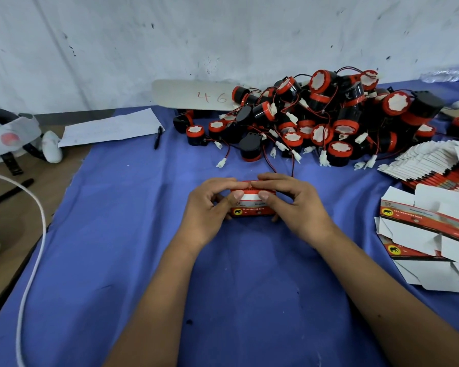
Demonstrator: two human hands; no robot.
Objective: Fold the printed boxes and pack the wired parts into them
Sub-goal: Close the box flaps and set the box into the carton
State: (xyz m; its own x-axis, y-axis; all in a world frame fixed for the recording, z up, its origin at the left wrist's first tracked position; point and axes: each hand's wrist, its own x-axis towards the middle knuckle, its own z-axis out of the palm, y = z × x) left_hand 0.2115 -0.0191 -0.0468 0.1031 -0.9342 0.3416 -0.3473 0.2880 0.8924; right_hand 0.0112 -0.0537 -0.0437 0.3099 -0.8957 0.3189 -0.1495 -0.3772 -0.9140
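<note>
From the head view, both hands grip 1 red printed box (252,205) at mid-bench: left hand (210,205) and right hand (294,205) curl round its ends, thumbs on its white top strip. Wired parts (316,120) lie heaped behind; flat boxes (429,229) lie rightward on the blue cloth (143,234).

1 folded printed box (252,205), held between 2 hands — left hand (210,207), right hand (294,205). 1 heap of wired parts (316,120), too many and too tangled to count. Flat unfolded boxes (429,234) — at least 3 loose, plus 1 fanned stack (421,160), number unclear. 2 pens (158,137), 1 paper sheet (112,127), 1 plastic bottle (448,73).
</note>
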